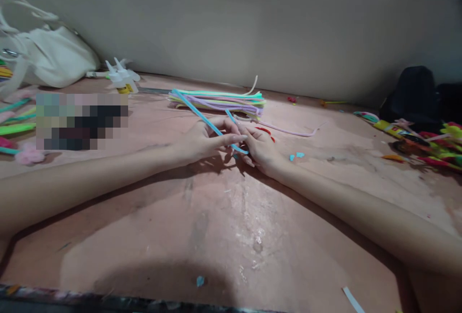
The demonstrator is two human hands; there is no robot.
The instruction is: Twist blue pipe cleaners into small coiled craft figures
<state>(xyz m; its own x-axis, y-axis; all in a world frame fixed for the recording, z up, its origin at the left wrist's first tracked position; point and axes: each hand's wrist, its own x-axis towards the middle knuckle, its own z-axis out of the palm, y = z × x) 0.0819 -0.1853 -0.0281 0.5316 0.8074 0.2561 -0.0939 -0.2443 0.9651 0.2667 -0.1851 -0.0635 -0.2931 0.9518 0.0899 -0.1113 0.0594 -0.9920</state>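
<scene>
Plainly, left hand (pixel 202 142) and right hand (pixel 262 149) meet at centre, both pinching a blue pipe cleaner (pixel 202 116) whose free end slants toward eleven o'clock; loose fingers could let it slip.

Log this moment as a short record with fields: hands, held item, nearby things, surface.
left hand: left hand pinches a blue pipe cleaner
right hand: right hand meets the left hand, fingers on the same stem's lower end
grip: both shut on the stem
behind hands: bundle of pastel pipe cleaners
scraps: blue bits right of the right hand
far left: white bag, glue bottles
far right: pile of colourful craft pieces
surface: worn pinkish tabletop
</scene>
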